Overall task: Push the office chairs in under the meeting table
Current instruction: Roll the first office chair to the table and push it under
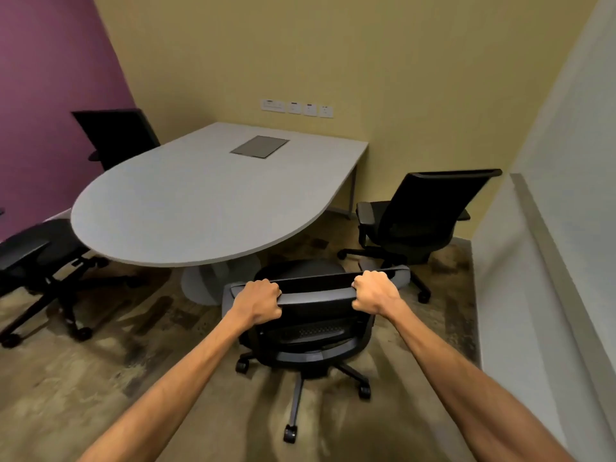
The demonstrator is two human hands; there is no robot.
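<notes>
Yellow and purple walls close in a small meeting room whose brown patterned carpet (83, 388) carries a pale grey worktop with a rounded near end (186, 201), its flat end set against the yellow wall. From the left: a black mesh office chair (36, 258) stands angled beside the worktop's curved edge, its seat apparently not under it, and another black chair (116, 135) sits behind the far left side, close in. At centre, the black wheeled chair with a grey top rail (313, 315) faces the rounded end, its seat just short of the edge. The left hand (258, 303) and right hand (375, 293) each keep a closed grip on that rail, one toward each end, probably so the push runs straight and the swivel seat cannot twist. To the right, a fourth black chair with armrests (416, 218) stands apart from the worktop's side, likely awaiting its turn.
</notes>
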